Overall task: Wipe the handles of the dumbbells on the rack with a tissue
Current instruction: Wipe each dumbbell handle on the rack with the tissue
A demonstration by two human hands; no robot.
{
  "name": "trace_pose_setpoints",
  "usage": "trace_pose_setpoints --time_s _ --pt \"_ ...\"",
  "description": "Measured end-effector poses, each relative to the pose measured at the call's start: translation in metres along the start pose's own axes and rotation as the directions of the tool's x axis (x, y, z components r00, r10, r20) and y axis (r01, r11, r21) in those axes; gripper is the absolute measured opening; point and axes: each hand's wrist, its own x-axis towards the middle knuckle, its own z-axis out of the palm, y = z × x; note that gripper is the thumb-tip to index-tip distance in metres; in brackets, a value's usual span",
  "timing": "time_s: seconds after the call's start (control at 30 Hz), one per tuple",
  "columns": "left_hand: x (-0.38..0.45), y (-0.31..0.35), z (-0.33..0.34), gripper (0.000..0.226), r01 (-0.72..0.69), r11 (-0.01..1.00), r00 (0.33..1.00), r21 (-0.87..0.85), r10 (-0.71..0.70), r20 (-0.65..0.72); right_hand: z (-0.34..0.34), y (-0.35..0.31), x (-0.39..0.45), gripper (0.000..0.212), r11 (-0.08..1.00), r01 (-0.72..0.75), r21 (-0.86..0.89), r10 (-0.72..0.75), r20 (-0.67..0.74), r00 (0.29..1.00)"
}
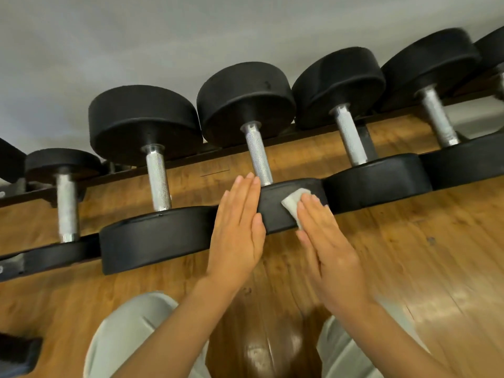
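Note:
Several black dumbbells with knurled steel handles lie side by side on a low rack (38,192). The middle dumbbell's handle (259,156) runs down to its near head (275,211). My left hand (237,230) lies flat with straight fingers against the left side of that head, fingertips close to the handle's base. My right hand (324,241) presses a folded white tissue (293,204) with straight fingers onto the head's front face. Neighbouring handles stand bare to the left (158,181) and right (350,137).
A wooden floor (409,255) spreads below the rack and around my knees in light trousers (131,331). A grey wall (136,36) stands behind the rack. A dark object (16,353) lies on the floor at the bottom left.

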Motion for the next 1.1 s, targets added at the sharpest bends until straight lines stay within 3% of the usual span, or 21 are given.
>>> trace_pose_setpoints --time_s 0.1,0.27,0.47,0.67,0.87,0.97,1.1 --pt "-0.001 0.000 0.001 0.052 0.014 1.000 1.000 -0.027 -0.014 0.000 0.000 0.003 -0.003 0.033 0.999 0.039 -0.038 -0.042 -0.069 0.997" --pt "-0.007 0.001 -0.001 0.053 0.016 1.000 0.999 -0.009 -0.015 0.035 0.009 -0.004 0.054 0.031 0.977 -0.193 0.088 0.203 -0.133 0.970" --pt "-0.012 0.000 0.001 0.054 0.034 0.999 0.998 -0.030 -0.033 0.048 -0.002 -0.012 -0.002 0.036 0.981 -0.195 -0.012 0.192 -0.123 0.974" --pt "-0.013 -0.001 0.007 0.053 0.039 0.995 0.999 -0.096 -0.040 -0.007 -0.001 0.007 0.054 0.028 0.947 -0.317 0.040 0.319 -0.181 0.930" --pt "-0.015 0.000 0.010 0.052 0.053 0.990 0.998 -0.130 -0.058 -0.033 -0.010 -0.009 -0.001 0.036 0.954 -0.286 0.087 0.297 -0.172 0.939" --pt "-0.015 0.000 0.012 0.052 0.049 0.990 0.997 -0.131 -0.056 -0.050 -0.006 -0.002 0.010 0.034 0.954 -0.277 0.111 0.292 -0.147 0.945" --pt "-0.017 0.001 0.014 0.053 0.065 0.990 0.996 -0.124 -0.072 -0.052 0.008 -0.002 0.054 0.038 0.850 -0.468 0.241 0.496 -0.068 0.866"
